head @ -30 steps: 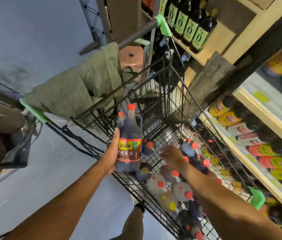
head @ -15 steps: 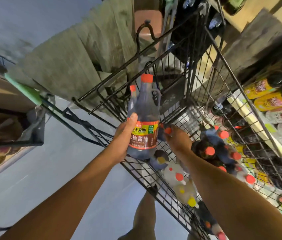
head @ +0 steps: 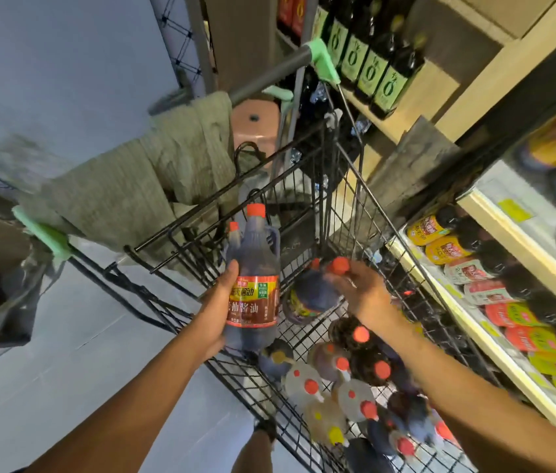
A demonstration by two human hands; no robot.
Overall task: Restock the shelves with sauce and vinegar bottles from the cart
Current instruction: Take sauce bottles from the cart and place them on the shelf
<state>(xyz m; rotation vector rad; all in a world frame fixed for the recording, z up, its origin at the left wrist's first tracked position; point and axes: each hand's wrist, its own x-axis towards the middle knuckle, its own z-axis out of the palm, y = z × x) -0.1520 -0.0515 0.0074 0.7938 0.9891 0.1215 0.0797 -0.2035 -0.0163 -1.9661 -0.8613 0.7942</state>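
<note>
My left hand (head: pixel 217 302) grips two dark soy sauce bottles (head: pixel 252 278) with red caps and red-yellow labels, held upright above the near edge of the black wire cart (head: pixel 348 186). To its right, my right hand (head: pixel 362 288) holds the neck of another dark bottle (head: pixel 310 295) with a red cap, lifted and tilted above the cart floor. Several more bottles (head: pixel 351 387), dark and clear, with red or yellow caps, lie in the cart below.
On the right, shelves (head: pixel 495 302) hold rows of dark bottles with yellow, red and green labels. Green-labelled dark bottles (head: pixel 368 70) stand on a wooden shelf at the top. A grey-green cloth (head: pixel 153 189) hangs over the cart's handle end. My foot shows below.
My right hand has closed on a bottle in the cart and raised it toward the left-hand bottles. The view has tilted back up; the left hand keeps its bottles.
</note>
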